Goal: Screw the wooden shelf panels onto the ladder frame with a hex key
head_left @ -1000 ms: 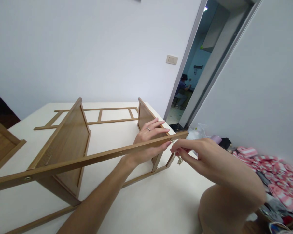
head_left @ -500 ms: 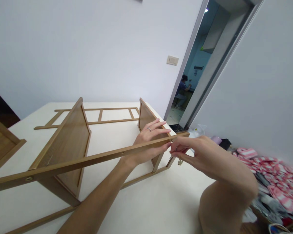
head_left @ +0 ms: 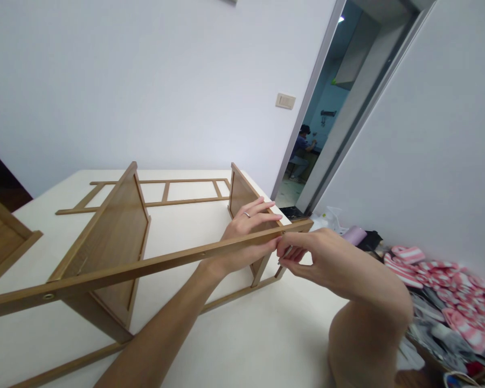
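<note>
A half-built bamboo rack lies on its side on a white table (head_left: 242,334). A long wooden rail (head_left: 145,265) runs across the tops of two upright shelf panels (head_left: 113,237). My left hand (head_left: 246,231), wearing a ring, grips the rail's right end against the right panel (head_left: 242,194), fingers over the top and thumb below. My right hand (head_left: 307,253) pinches a small metal piece at the rail near its end; the piece is mostly hidden by my fingers.
A ladder-like side frame (head_left: 153,194) lies flat at the table's far side. Another wooden piece (head_left: 4,237) sits at the left edge. Pink-striped items (head_left: 448,285) are heaped on the right. Another person sits beyond the open doorway (head_left: 307,151).
My right hand has slid left and up to the rail, and the dangling metal piece seen below it is now hidden in my fingers. The left hand has stayed put.
</note>
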Tool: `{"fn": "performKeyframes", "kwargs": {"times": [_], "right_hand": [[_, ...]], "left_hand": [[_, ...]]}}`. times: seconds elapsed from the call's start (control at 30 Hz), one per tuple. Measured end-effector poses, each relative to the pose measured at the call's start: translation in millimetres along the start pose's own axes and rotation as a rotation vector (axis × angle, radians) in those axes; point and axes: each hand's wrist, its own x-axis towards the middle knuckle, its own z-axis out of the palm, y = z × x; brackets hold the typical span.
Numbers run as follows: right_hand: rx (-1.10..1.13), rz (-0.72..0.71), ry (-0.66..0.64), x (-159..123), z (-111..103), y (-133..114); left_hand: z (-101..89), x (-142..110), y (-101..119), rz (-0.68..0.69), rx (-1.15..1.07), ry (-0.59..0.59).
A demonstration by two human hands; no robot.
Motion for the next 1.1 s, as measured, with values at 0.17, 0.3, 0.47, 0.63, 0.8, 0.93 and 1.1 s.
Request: {"fn": "performKeyframes", "kwargs": {"times": [0.17,0.3,0.47,0.63,0.8,0.93,1.1], "right_hand": [[0.015,-0.004,0.011,-0.2,-0.2,-1.8],[-0.016,0.022,0.009,-0.9,1.1,-2.0],[-0.039,0.035,0.011,-0.2,4.3,0.3],[-0.074,0.047,0.048,-1.7,5.2,-1.4],[-0.060,0.059,0.044,-4.4,7.8,-2.7],[-0.144,0.068,0.035,-4.1,12.1,-2.9],[-0.158,0.071,-0.062,-2.6,8.9,-5.7]], "left_hand": [[0.2,-0.1,-1.4,0.010,0.004,-0.008],[0.3,0.0,-3.0,0.026,0.006,0.001],[-0.2,0.6,-2.1,0.009,0.002,-0.011],[-0.8,1.0,-1.5,0.018,0.003,-0.009],[-0.3,1.1,-0.3,0.005,0.002,-0.010],[-0.2,1.4,-0.5,0.015,0.006,-0.008],[-0.3,1.1,-2.3,0.028,0.008,-0.011]]}}
